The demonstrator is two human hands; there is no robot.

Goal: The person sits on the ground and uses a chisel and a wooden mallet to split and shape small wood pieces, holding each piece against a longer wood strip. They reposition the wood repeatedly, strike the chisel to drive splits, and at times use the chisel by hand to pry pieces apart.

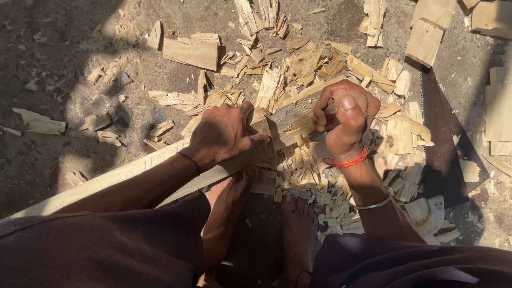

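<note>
A long pale wooden plank runs from the lower left up to the centre, its far end rough and split. My left hand presses flat on the plank and holds it down. My right hand is clenched in a fist over the plank's far end, gripping a tool handle that the fingers almost wholly hide. An orange thread and a metal bangle circle my right wrist. My bare feet rest on the ground below the plank, one foot under its edge.
Wood chips and shavings cover the ground around the plank. A hand saw with a dark blade and white handle lies at the right. Cut wooden blocks and boards lie at the back and right.
</note>
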